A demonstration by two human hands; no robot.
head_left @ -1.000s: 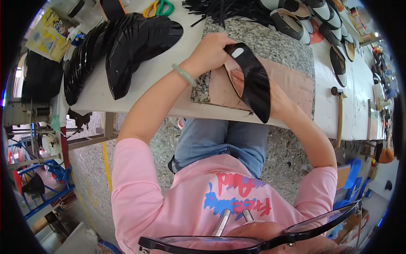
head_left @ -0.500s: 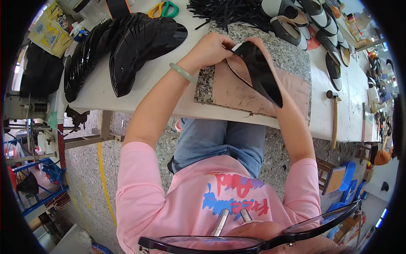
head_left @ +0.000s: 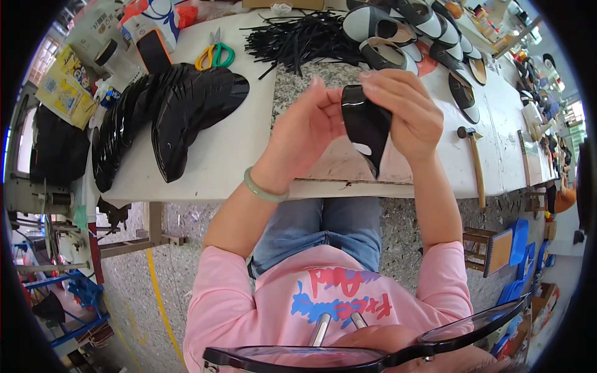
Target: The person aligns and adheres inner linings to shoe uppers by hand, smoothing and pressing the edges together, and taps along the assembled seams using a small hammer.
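- Piece of glossy black material (head_left: 365, 118), in the head view, is held up above the granite slab (head_left: 286, 93) and its pink sheet (head_left: 333, 163), between both hands.
- The right hand (head_left: 407, 112), at 3 o'clock from it, has its fingers closed on the upper edge and right side; its thumb is hidden.
- The left hand (head_left: 305, 127), at 9 o'clock, has half-curled fingers at the left edge; I cannot tell whether they pinch it.
- The raised hold probably keeps its shiny face turned up to be seen and handled.
- Similar black pieces (head_left: 193, 118) are fanned out at 9 o'clock, likely so single ones lift easily.
- Scissors (head_left: 216, 53) at 10, black strips (head_left: 298, 40) at 11, shoes (head_left: 395, 28) at 1 and a hammer (head_left: 476, 163) at 4 o'clock ring the slab, presumably for easy reach.
- The held piece looks smooth, curved and thin, tapering to a point toward 6 o'clock; near that tip shows a pale oval patch, perhaps glare.
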